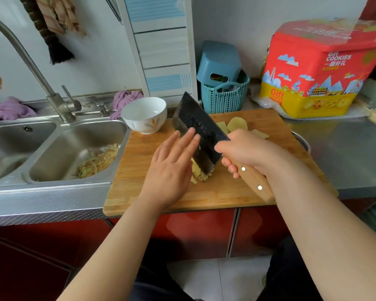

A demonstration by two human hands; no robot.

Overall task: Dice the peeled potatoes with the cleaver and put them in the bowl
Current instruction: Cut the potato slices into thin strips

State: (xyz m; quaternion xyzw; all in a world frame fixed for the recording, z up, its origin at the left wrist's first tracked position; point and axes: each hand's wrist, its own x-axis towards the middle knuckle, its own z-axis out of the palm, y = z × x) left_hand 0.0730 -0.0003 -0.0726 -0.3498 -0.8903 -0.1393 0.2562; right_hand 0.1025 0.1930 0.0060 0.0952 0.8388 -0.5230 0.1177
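your right hand [244, 149] is wrapped around the wooden handle of the one cleaver [201, 135], fingers curled under the handle and thumb up near the base of the blade, which stands tilted with its lower corner down on the cutting board [139, 170]. your left hand [172, 166] lies flat and spread, fingers straight, their tips resting against the dark side of the blade, the palm hovering over or pressed beside a small heap of diced potato [199, 175] that sits right at the foot of the blade; the pieces are too small and too hidden to count. past your right hand, toward the back of the board, lie the potato slices [237, 124], about three showing, partly hidden behind the blade and your knuckles. one white bowl [144, 115] stands at the back left corner of the board, upright, with nothing visible inside it. left of the board is a double steel sink, and the nearer basin [52, 161] holds a pile of potato peelings [98, 159]. one faucet [30, 68] rises behind the sink, and two purple cloths [13, 108] lie along its back edge. behind the board stand one teal basket [225, 96] and one red and yellow cookie tin [317, 68].
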